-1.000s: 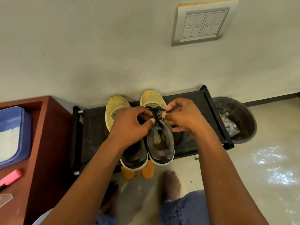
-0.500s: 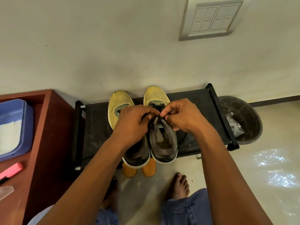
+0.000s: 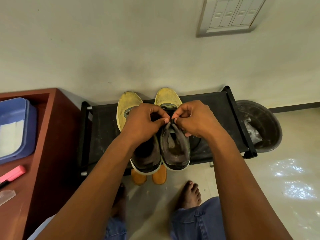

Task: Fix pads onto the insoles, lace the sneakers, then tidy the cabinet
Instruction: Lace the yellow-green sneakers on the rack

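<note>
Blue tub point(image 3: 17, 129) on red cabinet point(image 3: 45, 153): white sheets held. Yellow sneakers point(image 3: 174, 146) stood on black rack point(image 3: 207, 108). Dark lace point(image 3: 170, 119) pinched by left hand point(image 3: 143, 123) and right hand point(image 3: 197, 121), fingers curled.

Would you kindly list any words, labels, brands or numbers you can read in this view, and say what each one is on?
None can be read.
Switch plate: small marks on the rockers, too blurred to read.
Right sneaker: no legible brand.
Blue tub: no print visible.
</note>
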`<act>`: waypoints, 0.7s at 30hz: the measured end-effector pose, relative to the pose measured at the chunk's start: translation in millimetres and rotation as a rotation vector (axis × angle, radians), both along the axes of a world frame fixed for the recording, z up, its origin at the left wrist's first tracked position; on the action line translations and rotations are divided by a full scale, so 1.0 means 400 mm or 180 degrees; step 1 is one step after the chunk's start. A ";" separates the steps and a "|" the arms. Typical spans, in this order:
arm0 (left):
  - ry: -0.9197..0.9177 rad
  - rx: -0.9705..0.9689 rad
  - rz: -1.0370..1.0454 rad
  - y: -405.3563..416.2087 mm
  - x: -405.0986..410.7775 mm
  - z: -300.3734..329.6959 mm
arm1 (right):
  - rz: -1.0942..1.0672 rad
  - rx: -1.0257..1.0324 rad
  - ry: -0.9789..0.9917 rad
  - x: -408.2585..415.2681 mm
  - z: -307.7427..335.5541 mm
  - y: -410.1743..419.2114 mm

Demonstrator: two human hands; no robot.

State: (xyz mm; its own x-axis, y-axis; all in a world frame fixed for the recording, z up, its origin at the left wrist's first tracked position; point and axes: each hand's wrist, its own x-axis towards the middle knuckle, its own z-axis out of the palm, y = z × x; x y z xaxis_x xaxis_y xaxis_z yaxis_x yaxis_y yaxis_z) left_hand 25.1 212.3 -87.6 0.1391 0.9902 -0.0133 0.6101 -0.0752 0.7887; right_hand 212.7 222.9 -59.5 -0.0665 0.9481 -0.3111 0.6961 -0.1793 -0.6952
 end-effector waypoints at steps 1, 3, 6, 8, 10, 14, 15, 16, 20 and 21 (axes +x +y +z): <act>0.0055 -0.0001 0.0006 -0.001 0.002 0.002 | 0.0025 0.0043 -0.0029 -0.001 0.000 0.000; 0.0101 -0.0014 0.0002 -0.003 0.005 0.006 | 0.0101 0.0107 -0.0079 -0.001 0.001 -0.001; 0.0090 -0.0046 -0.0024 -0.004 0.002 0.011 | 0.0255 0.0205 -0.0196 0.000 0.005 -0.006; 0.0056 -0.0077 -0.0032 -0.005 0.001 0.015 | 0.0337 0.0300 -0.0217 0.000 0.005 -0.009; 0.0039 -0.0060 -0.0016 -0.005 0.003 0.016 | 0.0400 0.0353 -0.0229 -0.002 0.005 -0.011; 0.0178 0.0048 0.0043 -0.009 0.011 0.014 | 0.0390 0.0333 -0.0292 -0.003 0.007 -0.008; 0.0244 0.0074 0.0038 -0.010 0.012 0.012 | 0.0350 0.0291 -0.0279 -0.001 0.009 -0.006; 0.0307 0.0099 0.0018 -0.011 0.014 0.011 | 0.0301 0.0242 -0.0250 0.001 0.010 -0.004; 0.0602 0.0401 -0.0169 -0.016 0.019 -0.001 | 0.0181 0.0140 -0.0191 -0.003 0.009 -0.002; 0.0682 0.0508 -0.0220 -0.017 0.021 -0.005 | 0.0159 0.0139 -0.0186 -0.005 0.008 -0.002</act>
State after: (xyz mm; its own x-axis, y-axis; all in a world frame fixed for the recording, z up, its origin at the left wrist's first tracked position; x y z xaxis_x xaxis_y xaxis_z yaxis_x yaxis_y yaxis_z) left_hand 33.4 205.5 -89.6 0.2174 0.9703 0.1058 0.7508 -0.2356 0.6171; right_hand 210.9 222.0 -56.3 -0.0970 0.9567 -0.2743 0.7430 -0.1137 -0.6596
